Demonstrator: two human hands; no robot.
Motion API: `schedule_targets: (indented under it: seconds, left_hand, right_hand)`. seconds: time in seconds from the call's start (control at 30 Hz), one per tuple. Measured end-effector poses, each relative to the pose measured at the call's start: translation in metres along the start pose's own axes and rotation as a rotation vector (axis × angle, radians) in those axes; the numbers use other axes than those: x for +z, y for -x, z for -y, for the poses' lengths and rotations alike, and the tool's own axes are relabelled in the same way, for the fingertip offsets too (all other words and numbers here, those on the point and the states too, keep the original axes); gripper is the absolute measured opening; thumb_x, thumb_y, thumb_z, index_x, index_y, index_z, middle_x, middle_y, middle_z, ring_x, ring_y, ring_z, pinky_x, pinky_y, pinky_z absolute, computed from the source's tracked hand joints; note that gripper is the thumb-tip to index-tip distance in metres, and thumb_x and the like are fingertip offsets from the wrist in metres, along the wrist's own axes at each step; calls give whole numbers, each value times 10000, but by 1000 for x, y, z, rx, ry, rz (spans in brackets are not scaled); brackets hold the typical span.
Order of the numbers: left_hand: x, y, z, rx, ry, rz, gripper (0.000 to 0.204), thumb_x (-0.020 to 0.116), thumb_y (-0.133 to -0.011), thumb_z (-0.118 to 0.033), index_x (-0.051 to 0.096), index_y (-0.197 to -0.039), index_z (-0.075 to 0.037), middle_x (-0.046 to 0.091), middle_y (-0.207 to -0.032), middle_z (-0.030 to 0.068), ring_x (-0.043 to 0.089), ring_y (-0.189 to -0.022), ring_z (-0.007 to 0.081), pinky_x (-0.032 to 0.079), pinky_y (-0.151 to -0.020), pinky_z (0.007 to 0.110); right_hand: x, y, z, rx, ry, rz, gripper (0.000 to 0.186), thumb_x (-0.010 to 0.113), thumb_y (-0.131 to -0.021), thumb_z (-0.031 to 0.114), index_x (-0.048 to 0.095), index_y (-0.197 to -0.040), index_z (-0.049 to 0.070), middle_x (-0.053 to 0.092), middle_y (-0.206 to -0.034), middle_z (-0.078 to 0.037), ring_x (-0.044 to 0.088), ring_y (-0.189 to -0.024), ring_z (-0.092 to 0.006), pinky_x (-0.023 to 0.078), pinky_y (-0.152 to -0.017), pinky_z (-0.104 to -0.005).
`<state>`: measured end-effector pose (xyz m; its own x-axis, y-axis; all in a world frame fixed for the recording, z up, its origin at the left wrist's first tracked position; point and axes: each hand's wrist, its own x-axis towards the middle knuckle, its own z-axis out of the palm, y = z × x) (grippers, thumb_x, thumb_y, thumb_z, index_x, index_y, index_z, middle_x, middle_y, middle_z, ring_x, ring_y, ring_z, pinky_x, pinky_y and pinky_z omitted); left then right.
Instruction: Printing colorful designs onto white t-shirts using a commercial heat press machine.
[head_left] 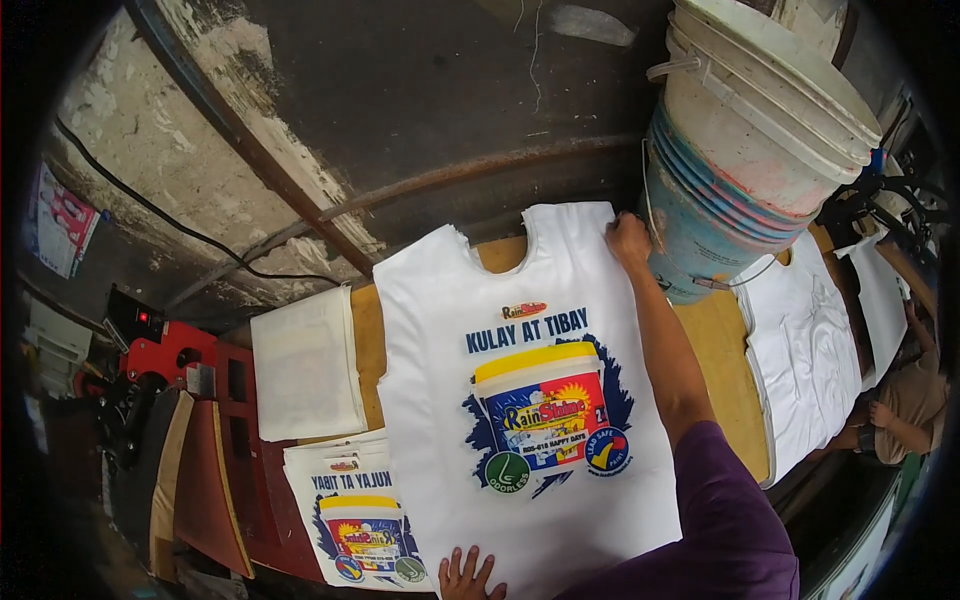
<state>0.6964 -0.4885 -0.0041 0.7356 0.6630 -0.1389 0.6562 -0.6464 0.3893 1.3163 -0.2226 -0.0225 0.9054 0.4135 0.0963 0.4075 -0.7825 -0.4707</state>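
A white sleeveless shirt piece (430, 310) lies spread over the table, printed with a colourful paint pail and dark blue lettering. My right hand (629, 240) reaches to its far right shoulder, with fingers bent and closed on the cloth edge. At the near edge, my left hand (467, 576) rests flat on the cloth with its fingers spread; the lower frame edge cuts it off. Left of the shirt is a pile of printed sheets (322, 492) bearing the same picture mirrored, partly covered by the cloth. A stack of plain whitish sheets (303, 365) lies beyond it.
Stacked plastic buckets (735, 150) stand at the far right, close to my right hand. More white cloth pieces (800, 350) lie right of the yellowish table board (712, 340). A red and black press machine (180, 360) stands left. Another person (905, 400) is at the right edge.
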Motion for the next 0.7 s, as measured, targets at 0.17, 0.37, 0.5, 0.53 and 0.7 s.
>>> schedule_targets:
  seconds: [0.17, 0.37, 0.5, 0.53, 0.7]
  left_hand:
    - [1, -1, 0, 27, -11, -36, 687, 663, -762, -430, 485, -1366, -154, 354, -1487, 147, 283, -1373, 411, 226, -1069, 595]
    - [1, -1, 0, 19, -6, -28, 690, 663, -762, -428, 479, -1368, -154, 352, -1488, 146, 277, -1373, 414, 225, -1067, 598]
    - [-1, -1, -1, 7, -8, -7, 697, 669, -757, -424, 475, -1370, -155, 353, -1486, 146, 271, -1375, 416, 224, -1064, 605]
    - [0, -1, 0, 13, -4, -12, 701, 674, -752, -421, 475, -1370, -157, 351, -1487, 145, 268, -1376, 417, 225, -1061, 609]
    - [0, -1, 0, 7, 6, -2, 707, 689, -739, -402, 475, -1369, -163, 348, -1489, 143, 267, -1376, 418, 228, -1057, 616]
  right_hand:
    - [-3, -5, -6, -54, 51, 23, 212, 545, -867, 201, 648, -975, 51, 650, -1065, -206, 622, -1006, -396, 506, -837, -478]
    - [-2, 2, -1, -49, 57, -7, 186, 560, -853, 188, 652, -955, 63, 660, -1036, -200, 622, -1012, -384, 501, -844, -471]
    - [-2, -1, -3, -6, -22, 37, 171, 568, -844, 187, 652, -939, 72, 667, -1013, -190, 626, -1007, -373, 503, -838, -467]
    - [-2, -3, -5, 6, -54, 47, 166, 569, -841, 191, 651, -924, 73, 669, -998, -184, 629, -1001, -372, 504, -833, -467]
    - [-3, 2, -2, -89, -29, -25, 157, 564, -836, 153, 625, -951, 65, 663, -988, -182, 636, -978, -376, 514, -816, -468]
